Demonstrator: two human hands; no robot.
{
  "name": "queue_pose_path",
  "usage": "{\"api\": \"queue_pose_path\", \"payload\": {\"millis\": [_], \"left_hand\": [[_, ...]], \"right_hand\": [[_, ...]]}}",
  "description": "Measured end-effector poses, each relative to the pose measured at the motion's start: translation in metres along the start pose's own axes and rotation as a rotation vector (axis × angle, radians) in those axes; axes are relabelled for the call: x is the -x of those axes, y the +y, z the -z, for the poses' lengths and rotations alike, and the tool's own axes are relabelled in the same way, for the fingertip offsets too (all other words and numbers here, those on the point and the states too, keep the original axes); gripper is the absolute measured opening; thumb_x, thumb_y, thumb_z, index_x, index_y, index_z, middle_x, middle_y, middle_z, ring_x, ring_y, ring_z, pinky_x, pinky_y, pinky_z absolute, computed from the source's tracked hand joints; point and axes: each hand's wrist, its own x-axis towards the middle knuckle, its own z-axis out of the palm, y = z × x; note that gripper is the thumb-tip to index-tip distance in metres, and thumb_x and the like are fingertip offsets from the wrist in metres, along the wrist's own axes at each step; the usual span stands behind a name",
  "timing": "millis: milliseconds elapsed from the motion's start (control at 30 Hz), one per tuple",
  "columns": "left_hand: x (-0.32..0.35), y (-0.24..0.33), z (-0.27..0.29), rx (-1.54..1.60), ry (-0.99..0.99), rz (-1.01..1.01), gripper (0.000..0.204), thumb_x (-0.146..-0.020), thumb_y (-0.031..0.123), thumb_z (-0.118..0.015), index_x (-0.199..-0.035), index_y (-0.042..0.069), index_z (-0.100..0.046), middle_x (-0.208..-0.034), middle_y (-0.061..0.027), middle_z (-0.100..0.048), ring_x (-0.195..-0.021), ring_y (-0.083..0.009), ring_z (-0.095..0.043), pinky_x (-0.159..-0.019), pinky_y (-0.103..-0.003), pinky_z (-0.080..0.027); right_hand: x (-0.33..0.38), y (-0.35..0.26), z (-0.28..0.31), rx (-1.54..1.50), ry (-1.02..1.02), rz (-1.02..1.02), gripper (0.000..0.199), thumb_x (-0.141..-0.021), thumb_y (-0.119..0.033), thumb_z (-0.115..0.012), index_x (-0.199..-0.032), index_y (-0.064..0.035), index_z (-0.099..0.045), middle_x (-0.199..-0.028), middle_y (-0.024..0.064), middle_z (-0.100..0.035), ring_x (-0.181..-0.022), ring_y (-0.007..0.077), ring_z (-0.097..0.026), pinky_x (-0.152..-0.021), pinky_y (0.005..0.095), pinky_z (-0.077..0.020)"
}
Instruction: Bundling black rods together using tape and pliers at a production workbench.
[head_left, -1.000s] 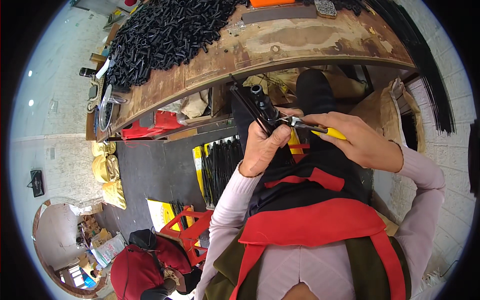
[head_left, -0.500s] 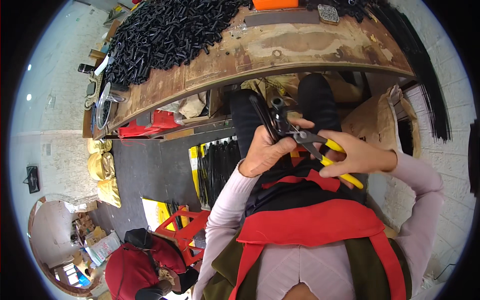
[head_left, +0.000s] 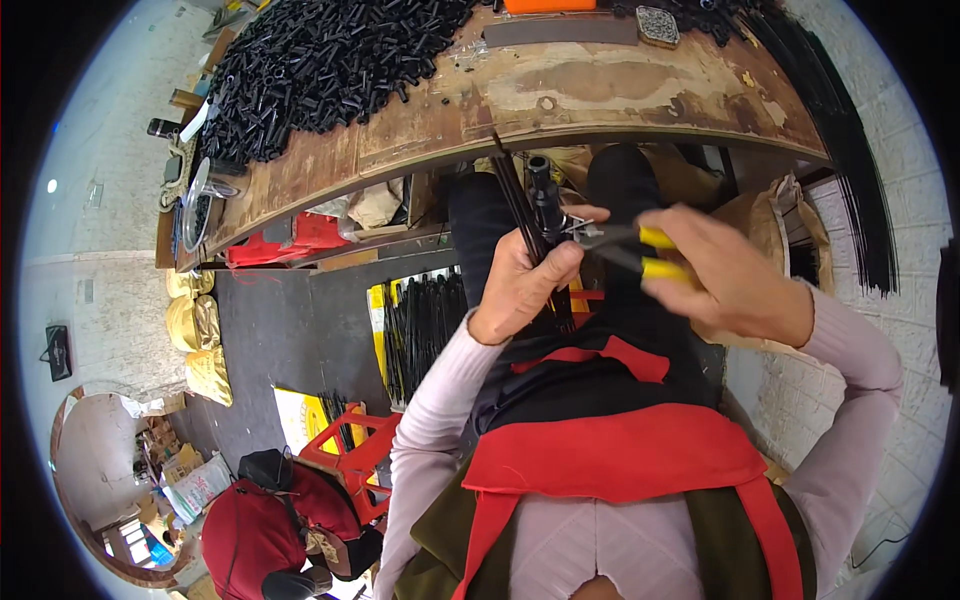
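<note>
Left hand (head_left: 520, 285) raised, fist clamped around black rods (head_left: 530, 225); right hand (head_left: 735, 270) gripping yellow-handled pliers (head_left: 625, 248), nose meeting rods.

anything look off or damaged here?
Bench top is badly worn, paint flaked to bare patches. Black tubes lie in a loose heap. Left hand holds a black rod, right hand holds yellow-handled pliers; neither looks damaged.

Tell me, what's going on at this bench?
A seated person's left hand holds a black tube with thin rods upright over the lap. The right hand grips yellow-handled pliers, their nose at the tube. Ahead, a worn wooden workbench carries a heap of short black tubes.
</note>
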Motion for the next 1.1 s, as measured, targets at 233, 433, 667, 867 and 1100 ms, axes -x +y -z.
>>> {"api": "queue_pose_path", "payload": {"millis": [233, 433, 667, 867, 1100], "left_hand": [[0.002, 0.002, 0.006, 0.078, -0.061, 0.030, 0.063, -0.087, 0.044, -0.071, -0.129, 0.000, -0.055, -0.076, 0.0054, -0.049, -0.066, -0.0028, -0.042, -0.057, -0.018, -0.032], [-0.002, -0.001, 0.002, 0.023, 0.020, 0.022, 0.061, -0.089, 0.044, -0.068, -0.128, -0.002, -0.055, -0.070, 0.0062, -0.043, -0.063, -0.0033, -0.037, -0.055, -0.020, -0.029], [-0.001, -0.005, 0.006, 0.034, -0.073, -0.039, 0.052, -0.094, 0.036, -0.063, -0.127, -0.003, -0.053, -0.071, 0.0067, -0.042, -0.062, -0.0040, -0.036, -0.056, -0.020, -0.028], [0.002, -0.002, 0.004, 0.001, -0.011, -0.050, 0.045, -0.097, 0.035, -0.060, -0.123, -0.001, -0.054, -0.072, 0.0054, -0.044, -0.064, -0.0047, -0.037, -0.057, -0.020, -0.030], [0.006, -0.009, 0.010, -0.035, 0.016, -0.051, 0.041, -0.095, 0.035, -0.062, -0.111, 0.000, -0.049, -0.068, 0.0026, -0.039, -0.058, -0.0076, -0.033, -0.055, -0.024, -0.029]], "right_hand": [[-0.001, -0.002, 0.006, -0.624, -0.511, -0.444, 0.042, -0.089, -0.015, -0.061, -0.125, 0.0001, -0.046, -0.069, 0.0135, -0.058, -0.058, 0.0278, -0.062, -0.056, 0.0362, -0.0480], [0.005, -0.004, -0.005, 0.061, 0.063, -0.023, 0.039, -0.088, -0.011, -0.061, -0.123, -0.0006, -0.046, -0.072, 0.0139, -0.058, -0.066, 0.0346, -0.063, -0.061, 0.0390, -0.0475], [-0.004, 0.001, 0.010, -1.394, -0.853, -0.888, 0.034, -0.089, -0.014, -0.060, -0.118, -0.0008, -0.047, -0.053, 0.0112, -0.053, -0.042, 0.0161, -0.057, -0.043, 0.0309, -0.0426], [0.003, -0.009, -0.002, 0.079, 0.034, -0.127, 0.033, -0.090, -0.026, -0.063, -0.109, -0.0017, -0.052, -0.066, 0.0150, -0.055, -0.067, 0.0377, -0.060, -0.063, 0.0417, -0.0449], [-0.001, -0.011, -0.013, -0.565, -0.432, -0.608, 0.026, -0.095, -0.028, -0.060, -0.096, -0.0015, -0.060, -0.070, 0.0083, -0.062, -0.064, 0.0188, -0.063, -0.060, 0.0335, -0.0490]]}}
